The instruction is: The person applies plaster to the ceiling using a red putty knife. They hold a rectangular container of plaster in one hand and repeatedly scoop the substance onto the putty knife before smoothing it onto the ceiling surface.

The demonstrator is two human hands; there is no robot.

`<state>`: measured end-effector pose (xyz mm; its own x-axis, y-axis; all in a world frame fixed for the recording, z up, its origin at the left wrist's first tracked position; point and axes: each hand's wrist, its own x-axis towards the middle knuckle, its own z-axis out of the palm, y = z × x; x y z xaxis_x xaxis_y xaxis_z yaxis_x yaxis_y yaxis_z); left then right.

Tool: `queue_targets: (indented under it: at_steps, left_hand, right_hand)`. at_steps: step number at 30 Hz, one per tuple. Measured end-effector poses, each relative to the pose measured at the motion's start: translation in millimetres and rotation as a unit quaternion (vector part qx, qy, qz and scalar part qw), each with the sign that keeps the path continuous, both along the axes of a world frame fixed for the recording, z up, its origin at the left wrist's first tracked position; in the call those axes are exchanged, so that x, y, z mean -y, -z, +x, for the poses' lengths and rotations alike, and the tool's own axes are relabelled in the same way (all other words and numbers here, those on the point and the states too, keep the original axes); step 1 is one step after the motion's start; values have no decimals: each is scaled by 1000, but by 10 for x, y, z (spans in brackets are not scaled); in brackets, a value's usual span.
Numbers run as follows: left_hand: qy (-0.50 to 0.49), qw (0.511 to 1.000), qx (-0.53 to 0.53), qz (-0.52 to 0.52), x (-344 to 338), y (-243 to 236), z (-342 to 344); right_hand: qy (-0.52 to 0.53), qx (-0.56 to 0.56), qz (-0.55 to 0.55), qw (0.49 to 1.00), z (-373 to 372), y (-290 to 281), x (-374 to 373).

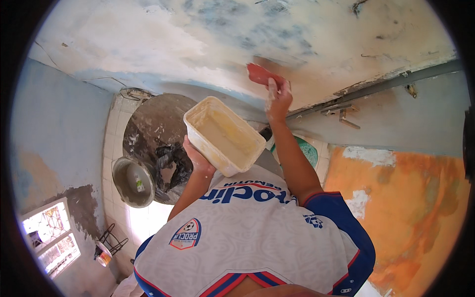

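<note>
My left hand [198, 159] is raised and shut on the underside of a white rectangular plastic tub [225, 134], which is coated inside with cream-coloured paste. Above and to its right, my right hand [278, 99] grips a red flat scraper [260, 74]. The blade lies against a patchy white and blue plastered surface [198, 39] where a smear of fresh paste shows. Both forearms rise from my white and blue shirt [252, 232].
A large round dark container [148, 123] and a grey metal bucket [132, 182] stand below left on white tiles. A coloured-glass window [49, 237] is at the lower left. An orange wall [410, 198] is at the right, under a grey ledge [396, 81].
</note>
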<state>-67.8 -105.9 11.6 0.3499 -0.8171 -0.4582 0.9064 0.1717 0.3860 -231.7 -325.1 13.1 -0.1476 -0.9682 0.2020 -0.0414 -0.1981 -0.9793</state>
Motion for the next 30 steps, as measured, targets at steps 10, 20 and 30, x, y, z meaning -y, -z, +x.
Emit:
queue_targets:
  at_steps: [10,20,30]
  left_hand:
    - [-26,1000,-7,-16,-25,-14,51]
    - [-31,999,23,-20,20,-94,40]
    - [-15,999,27,30,28,-17,-67]
  right_hand:
    - [80,208,-47,974,-862,-44,-191]
    - [50,139,11,989,-278,-336,229]
    - [64,12,-8,998,-553,-588,-225]
